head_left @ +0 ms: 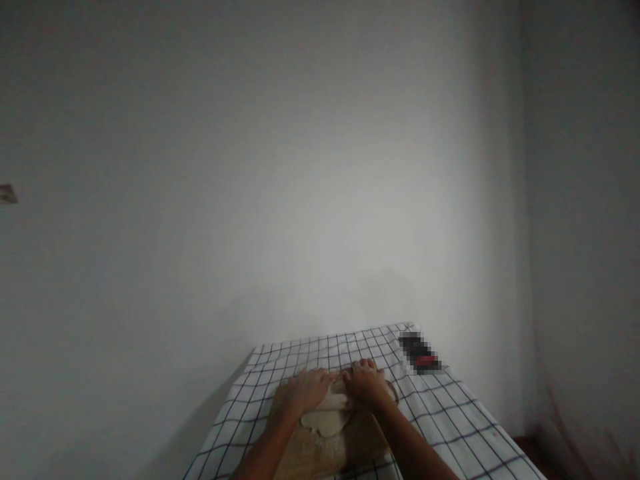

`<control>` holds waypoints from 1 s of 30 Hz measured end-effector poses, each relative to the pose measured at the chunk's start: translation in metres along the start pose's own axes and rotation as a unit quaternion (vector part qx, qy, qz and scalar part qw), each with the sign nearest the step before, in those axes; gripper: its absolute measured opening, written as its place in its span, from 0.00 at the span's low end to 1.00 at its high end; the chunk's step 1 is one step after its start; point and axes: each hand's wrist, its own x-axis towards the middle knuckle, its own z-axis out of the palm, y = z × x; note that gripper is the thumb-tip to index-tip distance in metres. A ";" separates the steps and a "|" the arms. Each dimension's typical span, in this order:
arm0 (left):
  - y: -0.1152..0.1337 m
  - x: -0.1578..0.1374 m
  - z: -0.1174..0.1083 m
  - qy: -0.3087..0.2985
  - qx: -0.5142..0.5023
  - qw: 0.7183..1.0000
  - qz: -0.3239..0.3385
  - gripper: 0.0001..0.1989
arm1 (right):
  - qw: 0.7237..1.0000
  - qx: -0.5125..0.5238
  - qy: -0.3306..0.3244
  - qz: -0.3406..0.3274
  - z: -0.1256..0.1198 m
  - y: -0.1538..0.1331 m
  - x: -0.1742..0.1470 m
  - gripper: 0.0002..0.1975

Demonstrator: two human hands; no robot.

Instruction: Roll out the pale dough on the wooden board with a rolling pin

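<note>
A flattened piece of pale dough (326, 422) lies on a wooden board (313, 453). Across the dough runs a pale bar, which looks like a rolling pin (336, 402), mostly covered by my hands. My left hand (310, 388) is palm down over its left part, fingers bent forward over it. On the right part rests my right hand (365, 381), likewise palm down with its fingers curled over the far side. Both forearms reach in from the bottom edge. The undersides of my hands are hidden.
A white tablecloth with dark checks (435, 413) covers the table. At its far right lies a dark, pixelated object with a red patch (420, 353). A plain wall (320, 200) rises behind the table, with a corner to the right.
</note>
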 end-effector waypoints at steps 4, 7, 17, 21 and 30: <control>-0.002 -0.003 0.003 0.010 -0.002 1.000 0.024 0.23 | 1.000 0.009 0.002 0.000 -0.003 -0.003 -0.005 0.23; -0.006 -0.005 0.006 0.016 -0.009 0.999 0.028 0.24 | 1.000 0.013 0.006 0.001 -0.004 -0.005 -0.008 0.23; -0.002 -0.015 0.003 0.026 0.000 0.999 0.022 0.24 | 1.000 0.004 0.012 -0.012 -0.012 -0.011 -0.017 0.21; -0.002 -0.019 0.004 0.028 0.001 0.999 0.016 0.25 | 0.999 0.001 0.037 -0.012 -0.009 -0.013 -0.019 0.21; 0.001 -0.021 0.009 0.031 -0.013 0.999 0.021 0.24 | 0.998 -0.027 0.047 -0.041 -0.005 -0.011 -0.023 0.21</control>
